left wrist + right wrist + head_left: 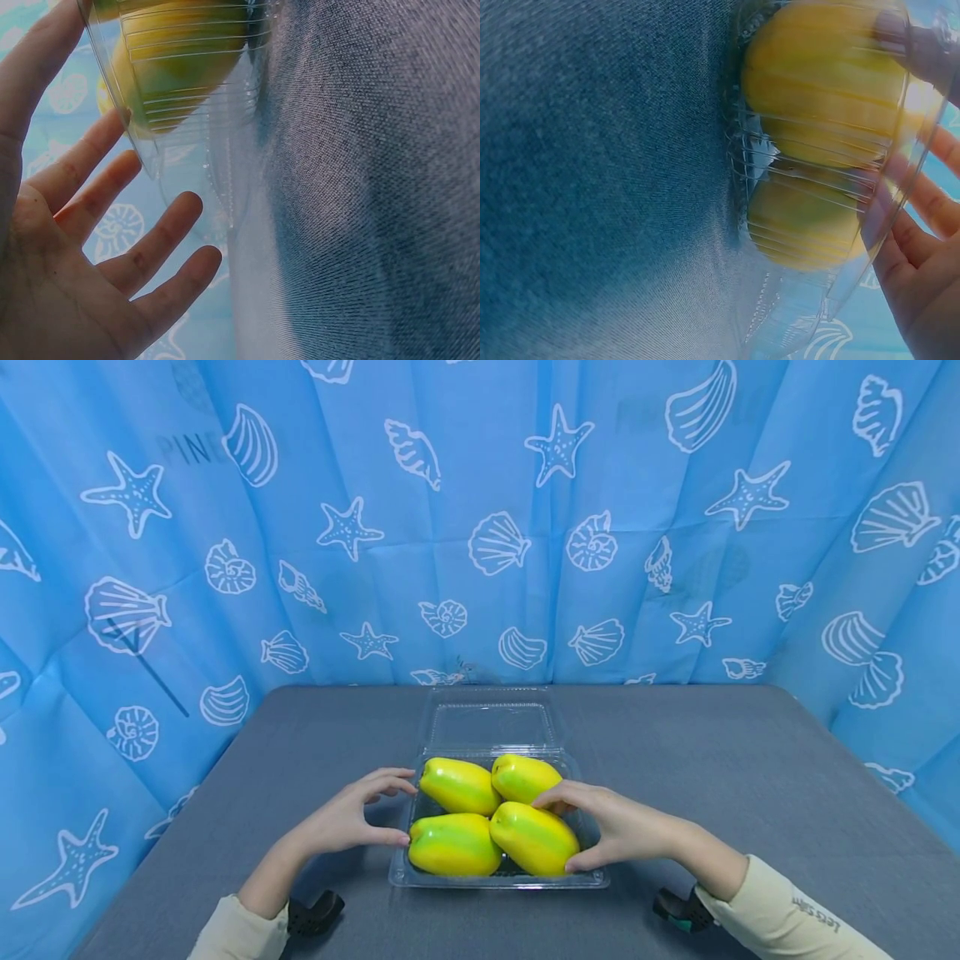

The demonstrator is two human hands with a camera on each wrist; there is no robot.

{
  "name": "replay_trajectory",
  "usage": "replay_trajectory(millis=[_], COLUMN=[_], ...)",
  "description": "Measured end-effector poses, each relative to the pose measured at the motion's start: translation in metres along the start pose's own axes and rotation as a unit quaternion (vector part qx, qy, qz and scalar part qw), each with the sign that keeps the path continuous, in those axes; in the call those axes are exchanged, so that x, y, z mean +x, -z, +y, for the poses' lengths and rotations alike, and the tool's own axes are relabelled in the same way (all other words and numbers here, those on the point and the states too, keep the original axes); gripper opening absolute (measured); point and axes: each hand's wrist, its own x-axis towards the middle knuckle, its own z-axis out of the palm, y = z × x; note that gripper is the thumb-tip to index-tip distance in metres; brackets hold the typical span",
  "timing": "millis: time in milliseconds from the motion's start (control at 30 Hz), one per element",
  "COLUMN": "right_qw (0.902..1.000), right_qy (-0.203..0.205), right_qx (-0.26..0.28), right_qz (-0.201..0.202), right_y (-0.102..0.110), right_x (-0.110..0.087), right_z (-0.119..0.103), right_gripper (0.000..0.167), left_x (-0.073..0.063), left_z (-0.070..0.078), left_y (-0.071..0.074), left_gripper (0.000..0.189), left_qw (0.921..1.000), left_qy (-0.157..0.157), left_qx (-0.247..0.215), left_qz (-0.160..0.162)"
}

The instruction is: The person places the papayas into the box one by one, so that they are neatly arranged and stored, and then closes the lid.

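Several glossy yellow-green oblong fruits, papaya-like in shape, lie in two rows in a clear plastic clamshell box (498, 882). My right hand (618, 827) reaches over the box's right wall and grips the front right fruit (534, 839), thumb at its near right side and fingertips on its far side. In the right wrist view its fingers (911, 236) show partly through the plastic. At the left wall, my left hand (352, 814) is spread and holds nothing, its thumb tip close to the front left fruit (455, 846). Behind them are the back left fruit (457, 785) and back right fruit (525, 777).
The box's clear lid (491, 725) is folded back flat on the grey cloth-covered table (675, 735). A blue curtain (465, 485) with white shell and starfish prints hangs behind the table and at both sides. Dark wrist devices (317, 914) sit under both forearms.
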Motion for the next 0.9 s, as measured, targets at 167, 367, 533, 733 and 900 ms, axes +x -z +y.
replay_trajectory(millis=[167,367,533,733,900], right_qw=[1.0000,1.0000,1.0000,0.9998,0.9976], right_qy=[0.007,0.009,0.003,0.002,0.006], right_qx=[0.000,-0.002,0.002,0.017,-0.004], right_qz=[-0.001,0.000,-0.002,0.014,0.069], right_y=[0.001,0.001,0.002,0.009,0.017], right_x=[0.000,0.000,0.000,0.000,0.002], right_z=[0.001,0.002,0.001,0.001,0.006], right_gripper=[0.060,0.060,0.060,0.054,0.039], left_x=[0.000,0.000,0.000,0.001,0.002], left_z=[0.001,0.001,0.002,0.002,0.004], left_y=[0.000,0.001,0.001,0.001,0.005], left_gripper=[0.055,0.055,0.054,0.054,0.054], left_qw=[1.0000,1.0000,1.0000,1.0000,1.0000], left_qy=[0.000,0.001,0.000,0.004,0.005], left_qx=[-0.003,-0.006,-0.004,0.002,0.005], left_qz=[-0.001,-0.001,-0.001,-0.004,-0.003])
